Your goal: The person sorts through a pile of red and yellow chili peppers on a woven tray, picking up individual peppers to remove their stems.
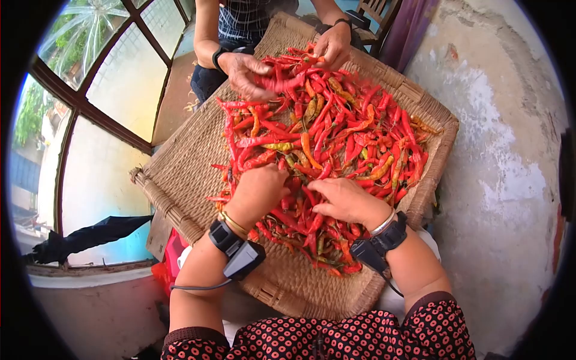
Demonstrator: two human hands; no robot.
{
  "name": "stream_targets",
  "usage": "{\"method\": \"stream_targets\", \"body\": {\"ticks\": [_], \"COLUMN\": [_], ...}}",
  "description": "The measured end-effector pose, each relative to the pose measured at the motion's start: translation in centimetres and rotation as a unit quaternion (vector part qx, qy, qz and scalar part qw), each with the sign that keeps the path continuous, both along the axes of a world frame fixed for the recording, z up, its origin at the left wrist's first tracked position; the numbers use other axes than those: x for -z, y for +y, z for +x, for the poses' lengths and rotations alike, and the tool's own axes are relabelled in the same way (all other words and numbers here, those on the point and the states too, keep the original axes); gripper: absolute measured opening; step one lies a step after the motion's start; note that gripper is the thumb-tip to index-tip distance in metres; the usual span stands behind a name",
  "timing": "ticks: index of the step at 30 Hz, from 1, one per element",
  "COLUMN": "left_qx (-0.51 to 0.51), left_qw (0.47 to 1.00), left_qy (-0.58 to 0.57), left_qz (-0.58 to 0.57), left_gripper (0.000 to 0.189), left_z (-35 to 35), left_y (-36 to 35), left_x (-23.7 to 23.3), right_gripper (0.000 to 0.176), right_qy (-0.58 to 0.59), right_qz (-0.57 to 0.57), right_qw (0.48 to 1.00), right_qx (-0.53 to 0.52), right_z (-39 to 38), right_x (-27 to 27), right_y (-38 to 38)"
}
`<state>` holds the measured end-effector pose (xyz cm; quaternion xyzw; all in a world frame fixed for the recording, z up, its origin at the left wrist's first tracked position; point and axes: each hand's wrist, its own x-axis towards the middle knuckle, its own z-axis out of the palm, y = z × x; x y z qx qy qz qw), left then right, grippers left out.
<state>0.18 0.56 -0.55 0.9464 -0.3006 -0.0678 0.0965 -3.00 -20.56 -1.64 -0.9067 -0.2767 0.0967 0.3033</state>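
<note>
Red chili peppers point(336, 132), some orange or yellowish, lie heaped on a woven tray point(180, 162). My left hand point(259, 191) rests low in the near part of the heap, its back to me and its fingers curled down; what they hold is hidden. Just to its right, my right hand point(348, 201) has thumb and fingers bent together around a red chili pepper point(309, 195) at the fingertips. Both wrists carry bracelets and strapped-on devices.
Across the tray, another person's hands point(247, 73) handle chilies at the heap's far edge. A paned window point(114, 78) and a dark folded umbrella point(90, 237) are on the left. A worn plaster wall point(498, 168) stands close on the right. Behind is a wooden chair point(378, 18).
</note>
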Motion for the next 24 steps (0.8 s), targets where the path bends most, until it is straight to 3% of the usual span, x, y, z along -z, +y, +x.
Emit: {"method": "stream_targets", "body": {"ticks": [5, 8, 11, 14, 15, 17, 18, 21, 23, 24], "left_qx": [-0.007, 0.010, 0.029, 0.028, 0.023, -0.006, -0.037, -0.143, -0.187, -0.234], "left_qw": [1.000, 0.999, 0.996, 0.961, 0.962, 0.899, 0.839, 0.737, 0.725, 0.624], "left_qy": [-0.026, -0.026, -0.029, 0.031, 0.029, 0.153, 0.247, 0.285, 0.259, 0.261], "left_qz": [-0.005, -0.022, -0.082, -0.274, -0.269, -0.409, -0.483, -0.596, -0.610, -0.698], "left_gripper": [0.020, 0.016, 0.012, 0.008, 0.008, 0.009, 0.011, 0.013, 0.011, 0.013], "left_z": [0.2, 0.5, 0.0, -0.4, -0.6, -0.9, -0.7, 0.5, 2.2, 2.7], "left_y": [-0.3, -0.1, -0.4, -0.3, -0.2, 0.1, 0.4, 1.6, 2.0, 1.6], "left_x": [1.3, 1.4, -0.3, -2.0, -2.6, -3.7, -3.8, -4.1, -3.4, -3.5], "right_gripper": [0.026, 0.025, 0.020, 0.019, 0.017, 0.015, 0.014, 0.014, 0.014, 0.014], "right_qy": [0.047, 0.035, 0.091, 0.149, 0.143, 0.328, 0.380, 0.385, 0.387, 0.391], "right_qz": [-0.052, -0.047, 0.035, 0.193, 0.229, 0.281, 0.321, 0.362, 0.376, 0.384], "right_qw": [0.994, 0.995, 0.994, 0.970, 0.963, 0.901, 0.866, 0.848, 0.841, 0.836], "right_qx": [-0.085, -0.082, -0.044, -0.008, -0.015, 0.025, 0.045, 0.043, 0.039, 0.039], "right_z": [-0.1, -0.4, 0.0, 0.1, 0.1, 0.0, -0.1, 0.1, 0.0, 0.0], "right_x": [-0.3, -0.3, -1.2, -1.4, -1.1, -2.7, -2.4, -3.0, -3.1, -3.2], "right_y": [0.3, 0.6, 0.4, -0.1, -0.4, -0.8, -1.0, -1.1, -1.1, -1.1]}}
